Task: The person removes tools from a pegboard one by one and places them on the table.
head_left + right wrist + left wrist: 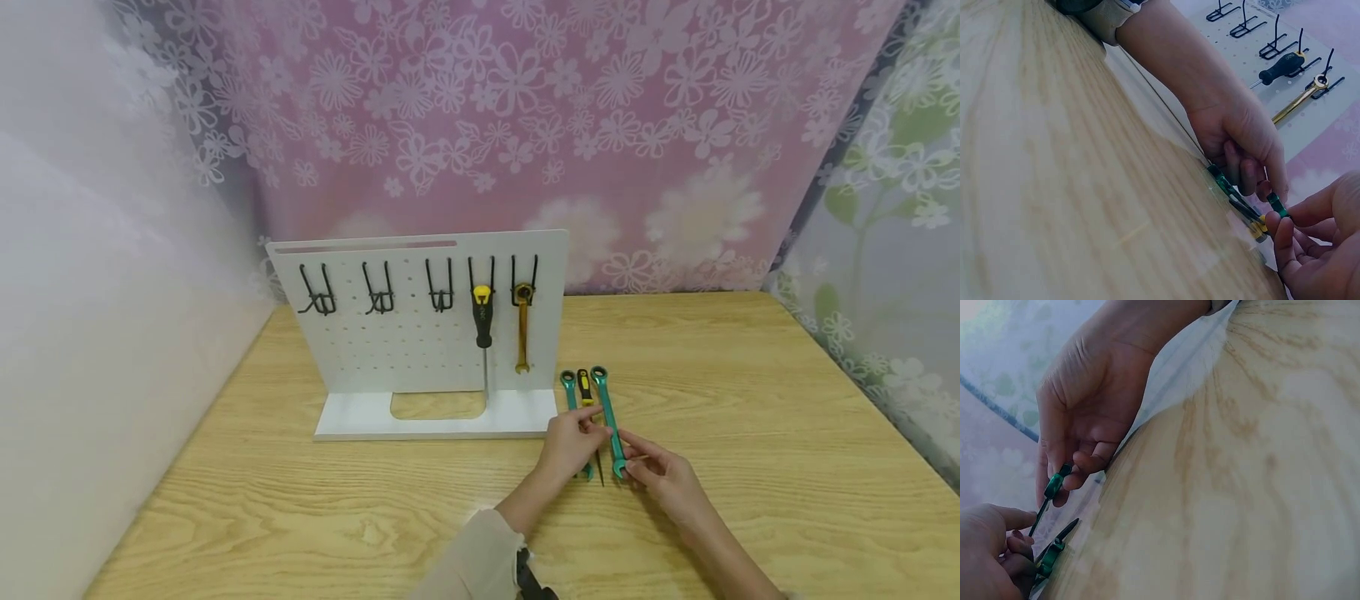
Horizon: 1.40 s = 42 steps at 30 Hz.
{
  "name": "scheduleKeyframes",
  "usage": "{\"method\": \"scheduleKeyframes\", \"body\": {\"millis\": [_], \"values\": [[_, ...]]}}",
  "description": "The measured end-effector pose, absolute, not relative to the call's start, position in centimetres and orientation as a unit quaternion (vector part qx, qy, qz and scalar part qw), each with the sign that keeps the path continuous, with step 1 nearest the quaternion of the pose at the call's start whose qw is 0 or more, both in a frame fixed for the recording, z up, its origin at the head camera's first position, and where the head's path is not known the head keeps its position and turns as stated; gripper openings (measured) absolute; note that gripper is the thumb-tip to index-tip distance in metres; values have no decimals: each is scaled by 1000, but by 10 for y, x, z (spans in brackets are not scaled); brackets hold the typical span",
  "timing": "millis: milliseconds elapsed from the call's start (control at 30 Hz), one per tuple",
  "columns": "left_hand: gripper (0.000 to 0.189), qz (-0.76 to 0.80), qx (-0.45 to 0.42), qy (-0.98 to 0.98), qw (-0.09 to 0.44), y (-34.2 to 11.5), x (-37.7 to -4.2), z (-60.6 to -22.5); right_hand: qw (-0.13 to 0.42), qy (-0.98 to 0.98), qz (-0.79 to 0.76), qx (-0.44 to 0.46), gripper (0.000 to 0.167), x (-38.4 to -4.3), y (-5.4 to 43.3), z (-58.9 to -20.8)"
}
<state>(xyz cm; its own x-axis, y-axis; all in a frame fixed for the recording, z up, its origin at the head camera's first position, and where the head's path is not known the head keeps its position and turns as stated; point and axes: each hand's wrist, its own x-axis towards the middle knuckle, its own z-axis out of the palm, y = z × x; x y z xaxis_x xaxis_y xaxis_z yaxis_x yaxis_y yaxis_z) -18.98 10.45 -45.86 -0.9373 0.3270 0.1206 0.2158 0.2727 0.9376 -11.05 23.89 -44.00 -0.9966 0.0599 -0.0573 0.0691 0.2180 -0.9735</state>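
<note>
A green combination wrench (606,403) slants at the right of a small group of tools on the table. My right hand (671,487) pinches its lower, open end between thumb and fingertips. Higher on the shaft, my left hand (567,446) holds the same wrench with thumb and forefinger. Left of it lie a screwdriver (584,386) with a black and yellow handle and a second green wrench (571,393), both partly hidden by my left hand. In the left wrist view, the held wrench's end (1054,485) shows between the right hand's fingers, raised over the other tools.
A white pegboard stand (442,350) rises left of the tools. On its black hooks hang a yellow-and-black screwdriver (483,317) and a gold-coloured wrench (522,337); three hooks (377,292) further left hold nothing. A pink floral curtain (480,125) hangs behind the wooden table (750,400).
</note>
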Motion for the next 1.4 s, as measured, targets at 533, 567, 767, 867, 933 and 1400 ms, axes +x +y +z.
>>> {"method": "scheduleKeyframes", "body": {"millis": [533,567,767,867,933,1400], "values": [[33,535,196,821,36,103,-190,-459,14,788,-614,52,40,-112,239,-441],[33,534,198,821,35,103,-190,-459,15,787,-614,51,40,-112,239,-441],[33,529,202,824,33,103,-189,-458,15,794,-605,49,39,-112,239,-440],[33,525,204,826,32,103,-189,-459,14,805,-591,50,40,-111,239,-440],[33,523,206,827,31,104,-190,-460,15,816,-575,56,42,-110,239,-440],[33,489,200,848,42,104,-187,-456,-48,878,-477,8,41,-110,241,-445]]}}
